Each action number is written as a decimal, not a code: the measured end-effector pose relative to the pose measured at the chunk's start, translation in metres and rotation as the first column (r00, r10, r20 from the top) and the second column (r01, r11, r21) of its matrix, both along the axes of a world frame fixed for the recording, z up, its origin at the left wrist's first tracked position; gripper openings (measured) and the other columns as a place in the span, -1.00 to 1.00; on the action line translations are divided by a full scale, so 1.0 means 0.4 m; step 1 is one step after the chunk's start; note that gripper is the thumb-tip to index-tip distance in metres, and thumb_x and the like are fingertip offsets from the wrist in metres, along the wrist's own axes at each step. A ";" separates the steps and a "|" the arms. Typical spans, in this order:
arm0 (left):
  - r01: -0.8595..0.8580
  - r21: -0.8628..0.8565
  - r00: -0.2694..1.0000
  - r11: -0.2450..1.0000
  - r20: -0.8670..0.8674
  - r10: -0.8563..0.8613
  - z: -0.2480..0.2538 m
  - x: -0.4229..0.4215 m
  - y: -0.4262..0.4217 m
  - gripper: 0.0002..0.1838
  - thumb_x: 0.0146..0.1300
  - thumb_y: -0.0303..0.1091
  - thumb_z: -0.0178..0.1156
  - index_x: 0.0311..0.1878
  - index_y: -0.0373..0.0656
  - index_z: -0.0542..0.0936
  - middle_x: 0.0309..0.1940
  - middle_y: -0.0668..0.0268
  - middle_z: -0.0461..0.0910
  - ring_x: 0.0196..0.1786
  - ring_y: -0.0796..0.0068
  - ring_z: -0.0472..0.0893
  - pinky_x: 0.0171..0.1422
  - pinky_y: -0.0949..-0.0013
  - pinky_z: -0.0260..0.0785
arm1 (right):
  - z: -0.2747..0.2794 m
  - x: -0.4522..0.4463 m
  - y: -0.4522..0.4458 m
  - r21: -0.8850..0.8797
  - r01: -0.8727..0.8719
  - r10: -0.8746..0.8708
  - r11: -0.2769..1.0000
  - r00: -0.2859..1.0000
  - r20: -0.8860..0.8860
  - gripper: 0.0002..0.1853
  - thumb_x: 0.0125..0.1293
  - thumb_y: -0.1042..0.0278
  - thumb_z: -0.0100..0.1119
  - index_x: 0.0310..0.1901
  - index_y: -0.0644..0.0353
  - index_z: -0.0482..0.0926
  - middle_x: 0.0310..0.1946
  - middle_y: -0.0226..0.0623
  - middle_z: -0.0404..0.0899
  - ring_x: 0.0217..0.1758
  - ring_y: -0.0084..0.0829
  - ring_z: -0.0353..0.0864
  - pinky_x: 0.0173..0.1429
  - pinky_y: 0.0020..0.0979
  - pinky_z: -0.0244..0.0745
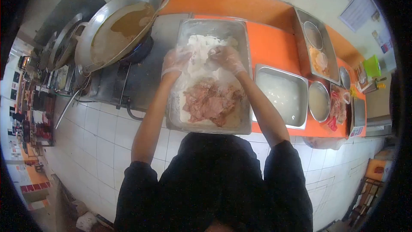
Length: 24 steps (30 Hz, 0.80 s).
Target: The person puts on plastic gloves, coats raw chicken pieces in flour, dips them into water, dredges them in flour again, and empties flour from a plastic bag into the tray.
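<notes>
A deep metal tray (246,120) stands in front of me, with white flour (201,43) over its far half and a pile of raw pinkish meat (210,101) at its near side. My left hand (178,60), in a clear plastic glove, is over the flour by the tray's left wall. Its fingers are whitened and blurred, so their hold is unclear. To the right, my gloved right hand (225,58) is over the flour with its fingers curled together. What they hold, if anything, cannot be made out.
At the left, a large wok (98,25) of brown oil sits on a burner. A metal pan of whitish liquid (281,96), a round bowl (319,102), a deep container (300,38) and plastic bags (338,111) are on the orange counter (274,47) at the right.
</notes>
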<state>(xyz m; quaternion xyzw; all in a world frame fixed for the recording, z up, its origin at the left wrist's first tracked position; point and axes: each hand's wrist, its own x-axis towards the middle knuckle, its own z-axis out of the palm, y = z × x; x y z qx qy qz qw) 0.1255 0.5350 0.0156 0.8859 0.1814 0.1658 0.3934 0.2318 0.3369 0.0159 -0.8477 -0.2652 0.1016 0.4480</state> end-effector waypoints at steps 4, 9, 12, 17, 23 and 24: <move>0.041 0.069 0.993 0.997 -0.109 -0.034 -0.061 -0.063 -0.021 -0.45 0.04 0.07 0.26 -0.06 -0.21 0.59 -0.12 -0.01 0.59 -0.02 0.09 0.58 0.08 0.15 0.37 | 0.071 0.003 -0.058 -0.075 -0.043 0.053 0.996 0.988 0.145 -0.81 0.05 0.26 0.25 -0.32 0.15 0.66 -0.42 -0.21 0.64 -0.36 -0.44 0.62 -0.20 -0.40 0.48; 0.055 0.160 0.950 0.986 -0.312 -0.002 -0.157 -0.188 -0.116 -0.47 0.03 0.02 0.24 -0.12 -0.29 0.59 -0.18 -0.08 0.59 -0.07 0.05 0.58 0.02 0.17 0.36 | 0.234 0.018 -0.266 -0.096 -0.011 0.022 0.995 0.993 0.116 -0.76 0.05 0.12 0.24 -0.41 0.12 0.63 -0.52 -0.21 0.59 -0.45 -0.41 0.55 -0.28 -0.37 0.44; -0.011 -0.130 0.780 0.991 -0.622 -0.073 0.007 -0.217 -0.196 -0.49 -0.01 0.01 0.22 -0.22 -0.32 0.59 -0.29 -0.07 0.61 -0.17 0.02 0.61 -0.10 0.07 0.38 | 0.273 0.016 -0.402 -0.281 0.051 -0.023 0.958 0.994 0.103 -0.79 0.10 0.12 0.17 -0.43 0.06 0.64 -0.47 -0.30 0.63 -0.46 -0.37 0.55 -0.31 -0.35 0.44; 0.111 -0.015 0.789 0.994 -0.606 -0.097 -0.130 -0.292 -0.205 -0.49 0.02 0.03 0.12 -0.15 -0.26 0.59 -0.29 -0.06 0.61 -0.21 0.01 0.62 -0.14 0.08 0.39 | 0.106 -0.006 -0.585 -0.656 0.082 0.216 0.750 0.907 0.361 -0.88 0.05 0.22 0.17 -0.52 -0.01 0.62 -0.52 -0.36 0.60 -0.45 -0.36 0.62 -0.37 -0.33 0.51; 0.592 -0.024 0.438 0.806 -0.830 -0.346 -0.044 -0.252 -0.229 -0.56 0.21 -0.02 -0.03 -0.09 -0.18 0.56 -0.22 -0.14 0.58 -0.10 -0.08 0.58 -0.08 0.01 0.38 | -0.162 -0.120 -0.716 -0.787 0.281 0.135 0.549 0.900 0.416 -0.88 0.08 0.30 0.11 -0.48 0.05 0.61 -0.47 -0.28 0.62 -0.42 -0.22 0.62 -0.34 -0.27 0.51; 0.572 -0.055 0.432 0.819 -0.828 -0.358 -0.039 -0.250 -0.231 -0.57 0.23 -0.03 -0.04 -0.08 -0.17 0.56 -0.21 -0.15 0.57 -0.09 -0.09 0.57 -0.07 0.01 0.37 | -0.171 -0.152 -0.715 -0.747 0.293 0.025 0.597 0.924 0.382 -0.87 0.10 0.30 0.09 -0.48 0.07 0.62 -0.46 -0.26 0.63 -0.40 -0.21 0.62 -0.31 -0.25 0.52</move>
